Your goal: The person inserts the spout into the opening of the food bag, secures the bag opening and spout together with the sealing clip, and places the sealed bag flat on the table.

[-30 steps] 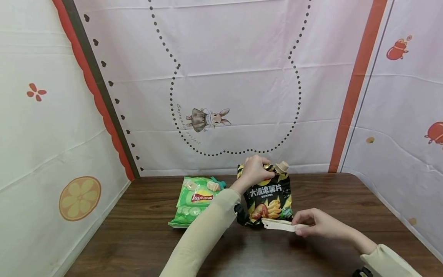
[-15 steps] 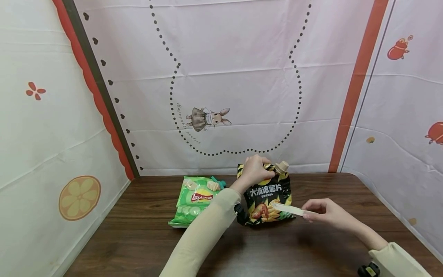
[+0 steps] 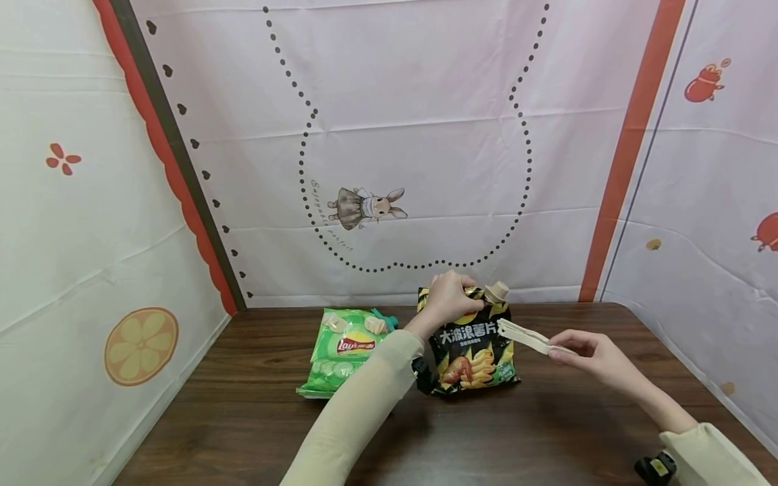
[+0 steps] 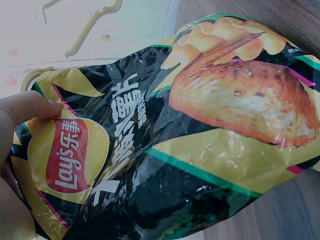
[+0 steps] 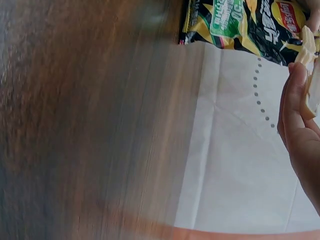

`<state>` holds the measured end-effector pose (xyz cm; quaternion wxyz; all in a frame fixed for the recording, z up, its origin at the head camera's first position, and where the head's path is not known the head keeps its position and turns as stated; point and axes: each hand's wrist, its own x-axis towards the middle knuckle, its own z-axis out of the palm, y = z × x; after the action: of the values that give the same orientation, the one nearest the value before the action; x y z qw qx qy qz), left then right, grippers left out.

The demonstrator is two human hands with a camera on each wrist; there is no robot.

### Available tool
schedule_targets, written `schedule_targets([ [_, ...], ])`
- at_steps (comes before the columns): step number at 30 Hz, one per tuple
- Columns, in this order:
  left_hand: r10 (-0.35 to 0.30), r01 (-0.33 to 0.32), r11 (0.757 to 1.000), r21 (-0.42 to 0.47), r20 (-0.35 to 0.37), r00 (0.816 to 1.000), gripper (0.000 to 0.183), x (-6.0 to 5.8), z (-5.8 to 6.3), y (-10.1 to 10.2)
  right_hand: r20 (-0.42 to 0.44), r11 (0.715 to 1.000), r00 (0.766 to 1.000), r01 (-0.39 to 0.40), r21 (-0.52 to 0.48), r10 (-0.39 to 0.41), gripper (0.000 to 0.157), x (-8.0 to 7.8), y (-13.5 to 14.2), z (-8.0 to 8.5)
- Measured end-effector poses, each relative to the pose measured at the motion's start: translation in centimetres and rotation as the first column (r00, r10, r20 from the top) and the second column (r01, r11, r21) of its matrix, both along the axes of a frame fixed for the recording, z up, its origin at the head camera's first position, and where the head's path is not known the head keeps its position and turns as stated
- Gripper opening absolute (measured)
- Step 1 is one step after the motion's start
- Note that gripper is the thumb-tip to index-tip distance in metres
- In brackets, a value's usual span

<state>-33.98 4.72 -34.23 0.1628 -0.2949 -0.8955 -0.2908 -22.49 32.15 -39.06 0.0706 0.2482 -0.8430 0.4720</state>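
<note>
My left hand point(image 3: 448, 297) pinches the top of a black Lay's chip bag point(image 3: 471, 344), which stands upright on the table. In the left wrist view, the thumb point(image 4: 35, 106) lies across the bag's front beside the logo. My right hand point(image 3: 592, 354) holds a long cream bag clip point(image 3: 525, 335) by one end, its far tip in front of the bag's right edge. A cream hat-shaped piece point(image 3: 496, 291) shows at the bag's top right corner; how it is attached is hidden. In the right wrist view, my fingers point(image 5: 298, 80) are on the clip point(image 5: 306, 50).
A green Lay's bag point(image 3: 340, 371) lies to the left, partly behind my left forearm. Cream pieces point(image 3: 375, 325) and a teal piece point(image 3: 387, 318) are near its top. A printed cloth point(image 3: 419, 169) hangs behind and beside the brown wooden table point(image 3: 243, 405).
My right hand has moved up and to the right with the clip, from the bag's lower edge to its upper right side. The left hand has stayed on the black bag.
</note>
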Motion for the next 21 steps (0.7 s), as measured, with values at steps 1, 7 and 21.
schedule_targets([
  [1, 0.001, -0.001, 1.0, -0.001, 0.0, 1.0, 0.022, 0.0, 0.0, 0.0, -0.007, 1.0, 1.0, 0.018, 0.004, -0.018, 0.015, 0.0, 0.1, 0.0],
  [7, 0.008, -0.008, 1.0, -0.002, -0.001, 1.0, 0.021, 0.1, 0.1, 0.1, 0.018, 0.991, 0.991, 0.13, 0.023, -0.13, 0.017, -0.3, 0.8, 0.0],
  [21, 0.009, -0.009, 1.0, -0.007, -0.009, 1.0, 0.024, 0.2, 0.0, 0.1, 0.023, 0.979, 0.979, 0.201, 0.016, -0.202, 0.021, -1.1, 0.8, 0.9],
])
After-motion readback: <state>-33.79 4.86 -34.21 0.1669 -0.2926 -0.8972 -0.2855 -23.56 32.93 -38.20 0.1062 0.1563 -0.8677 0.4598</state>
